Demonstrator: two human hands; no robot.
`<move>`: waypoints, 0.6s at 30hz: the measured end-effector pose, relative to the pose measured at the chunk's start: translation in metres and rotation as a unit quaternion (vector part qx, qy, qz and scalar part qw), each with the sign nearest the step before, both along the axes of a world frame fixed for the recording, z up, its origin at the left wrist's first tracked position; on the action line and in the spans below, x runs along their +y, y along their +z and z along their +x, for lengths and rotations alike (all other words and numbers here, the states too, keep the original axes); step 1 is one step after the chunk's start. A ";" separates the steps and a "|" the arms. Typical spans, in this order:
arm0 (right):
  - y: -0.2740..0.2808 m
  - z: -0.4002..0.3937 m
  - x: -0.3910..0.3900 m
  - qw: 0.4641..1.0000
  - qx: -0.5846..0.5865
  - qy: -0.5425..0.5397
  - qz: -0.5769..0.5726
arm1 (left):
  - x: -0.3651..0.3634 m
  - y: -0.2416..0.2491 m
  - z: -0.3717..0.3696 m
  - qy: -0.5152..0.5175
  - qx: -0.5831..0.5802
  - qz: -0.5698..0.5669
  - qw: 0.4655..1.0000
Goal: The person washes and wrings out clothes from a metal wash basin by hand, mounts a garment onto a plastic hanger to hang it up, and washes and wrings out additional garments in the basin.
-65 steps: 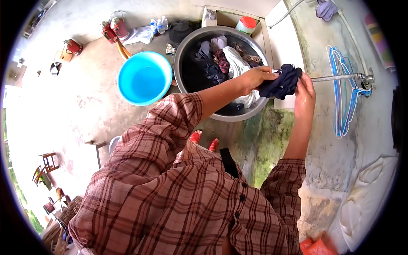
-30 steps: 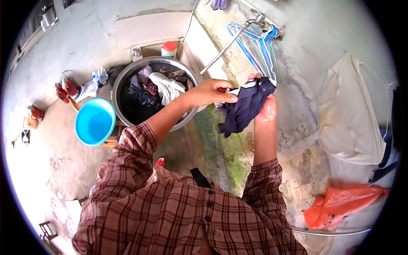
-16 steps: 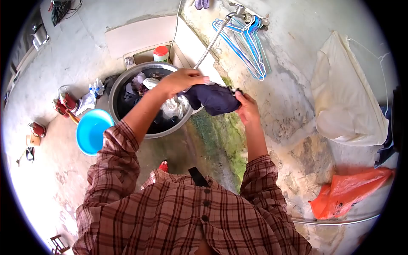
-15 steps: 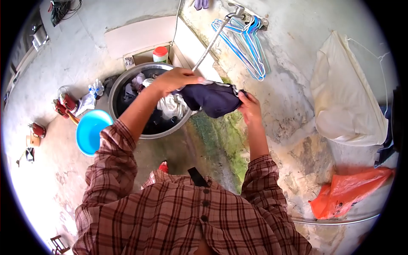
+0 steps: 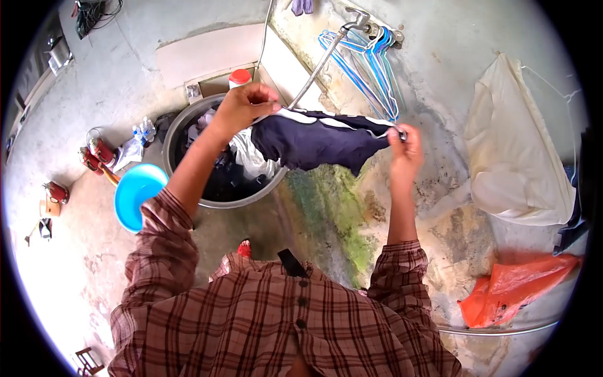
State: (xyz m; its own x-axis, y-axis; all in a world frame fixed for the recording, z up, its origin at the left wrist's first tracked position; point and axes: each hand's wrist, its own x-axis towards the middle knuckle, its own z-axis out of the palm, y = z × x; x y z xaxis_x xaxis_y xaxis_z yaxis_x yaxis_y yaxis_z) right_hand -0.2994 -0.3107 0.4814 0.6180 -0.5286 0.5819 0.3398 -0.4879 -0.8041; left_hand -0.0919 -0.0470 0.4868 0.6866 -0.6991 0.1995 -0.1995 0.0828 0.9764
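A dark navy garment with a white-edged band (image 5: 320,141) is stretched sideways between my two hands, its lower part hanging down. My left hand (image 5: 246,108) pinches the band's left end, above the rim of a large metal basin. My right hand (image 5: 406,148) grips the right end, out over the stained concrete. In the metal basin (image 5: 231,203) lie a white cloth (image 5: 251,157) and darker wet clothes, partly hidden by my left forearm. What kind of garment I hold cannot be made out for certain.
A tap (image 5: 356,20) with a long spout reaches toward the basin. Blue and white hangers (image 5: 377,75) hang beneath it. A blue plastic basin (image 5: 135,204) stands at left. At right are a pale hanging cloth bag (image 5: 518,151) and a red plastic bag (image 5: 512,290).
My hands have moved apart, the right one outward to the right and the left one slightly left. The bunched dark garment is now spread out, with more of its white band showing.
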 end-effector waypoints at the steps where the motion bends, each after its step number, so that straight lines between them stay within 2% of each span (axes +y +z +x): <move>1: 0.002 0.000 0.014 0.999 0.017 0.000 -0.034 | -0.005 0.001 -0.013 0.049 -0.059 -0.019 0.997; 2: -0.016 -0.003 0.009 0.970 0.173 0.069 -0.155 | -0.012 -0.012 -0.022 0.044 -0.260 -0.009 0.964; 3: -0.028 -0.004 -0.002 0.918 0.356 0.147 -0.095 | -0.013 -0.038 -0.009 -0.096 -0.302 0.160 0.935; 5: -0.059 -0.007 -0.041 0.984 0.153 0.014 -0.088 | 0.005 -0.068 0.010 -0.089 -0.277 0.237 0.927; 6: -0.054 -0.003 -0.038 0.988 0.133 -0.002 -0.084 | 0.007 -0.063 0.011 0.037 -0.218 0.175 0.959; 8: -0.050 -0.010 -0.012 0.991 0.110 -0.041 -0.063 | 0.003 -0.034 -0.018 0.126 -0.246 0.087 0.957; 9: -0.060 -0.009 -0.003 0.987 0.139 0.062 -0.053 | -0.002 -0.031 -0.032 0.152 -0.276 0.021 0.949; 10: -0.060 -0.014 -0.001 0.977 0.193 0.081 -0.038 | -0.003 -0.034 -0.034 0.019 -0.361 0.031 0.932; 11: -0.060 -0.016 0.001 0.964 0.244 0.100 -0.023 | 0.001 -0.041 -0.031 -0.117 -0.300 0.154 0.934; 12: -0.072 -0.013 -0.022 0.985 0.168 0.029 0.023 | 0.009 -0.054 -0.024 -0.075 -0.310 0.180 0.931; 13: -0.064 -0.012 -0.028 0.989 0.150 0.018 0.002 | 0.014 -0.057 -0.022 -0.031 -0.315 0.206 0.926; 14: -0.058 -0.012 -0.032 0.992 0.128 0.005 -0.015 | 0.014 -0.056 -0.017 0.016 -0.215 0.182 0.959; 15: -0.052 -0.015 -0.029 0.994 0.109 -0.013 -0.028 | 0.016 -0.044 -0.027 0.051 -0.238 0.148 0.958; 16: -0.045 -0.017 -0.022 0.982 0.191 0.018 0.000 | 0.018 -0.042 -0.032 -0.026 -0.243 0.184 0.952; 17: -0.040 -0.018 -0.018 0.983 0.174 0.035 0.034 | 0.018 -0.043 -0.035 -0.101 -0.247 0.215 0.940; 18: -0.034 -0.014 -0.017 0.985 0.153 0.055 0.062 | 0.018 -0.056 -0.029 -0.219 -0.246 0.273 0.904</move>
